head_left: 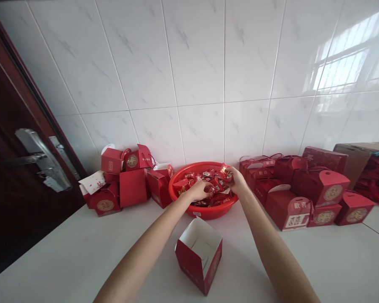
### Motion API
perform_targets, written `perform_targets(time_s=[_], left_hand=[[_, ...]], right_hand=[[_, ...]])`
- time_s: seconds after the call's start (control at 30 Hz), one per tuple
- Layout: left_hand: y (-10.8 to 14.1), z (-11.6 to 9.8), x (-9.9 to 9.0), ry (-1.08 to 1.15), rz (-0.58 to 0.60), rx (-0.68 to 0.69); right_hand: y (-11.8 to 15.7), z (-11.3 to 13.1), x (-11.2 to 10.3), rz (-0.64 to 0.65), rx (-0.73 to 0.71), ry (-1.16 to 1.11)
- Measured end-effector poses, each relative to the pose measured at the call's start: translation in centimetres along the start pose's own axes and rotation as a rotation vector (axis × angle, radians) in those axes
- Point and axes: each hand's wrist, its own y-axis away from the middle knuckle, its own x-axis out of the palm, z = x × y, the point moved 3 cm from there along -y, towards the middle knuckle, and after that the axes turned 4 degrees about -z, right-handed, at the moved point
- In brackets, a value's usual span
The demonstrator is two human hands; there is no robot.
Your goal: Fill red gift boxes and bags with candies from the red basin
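Note:
Both my hands reach into a red plastic basket (213, 213) filled with red-wrapped candies (189, 177). My left hand (199, 191) is over the front middle of the heap, its fingers curled on a wrapped candy (211, 190). At the basket's right rim, my right hand (237, 180) pinches a red and gold candy packet (225, 170); the fingers partly cover it. Between my forearms, nearer to me, stands an open red box (189, 261) with a white inside. Its top is open and no candy shows in it.
Red gift boxes, some with lids up, are piled left of the basket (133, 187). More closed red boxes (287, 206) are stacked to the right. A cardboard carton (350, 166) with red items stands at far right. Behind is a tiled wall (202, 130); a door handle (39, 158) is left.

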Motion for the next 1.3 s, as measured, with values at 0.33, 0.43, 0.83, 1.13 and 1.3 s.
perform_targets(time_s=[0.33, 0.43, 0.83, 1.13, 1.3], left_hand=[[-0.1, -0.2, 0.7, -0.144, 0.094, 0.069], [-0.1, -0.2, 0.6, -0.126, 0.046, 0.074], [-0.3, -0.2, 0.8, 0.005, -0.103, 0.183], [0.9, -1.4, -2.1, 0.180, -0.546, 0.283], [1.3, -2.3, -1.6, 0.245, -0.487, 0.328]], right_hand=[[1.3, 0.3, 0.8, 0.069, 0.128, -0.114], [1.2, 0.3, 0.7, 0.066, 0.131, -0.105], [1.2, 0.1, 0.5, 0.109, -0.018, -0.025], [1.8, 0.0, 0.9, 0.180, -0.002, 0.118], [2.8, 0.2, 1.3, 0.248, -0.004, 0.172]])
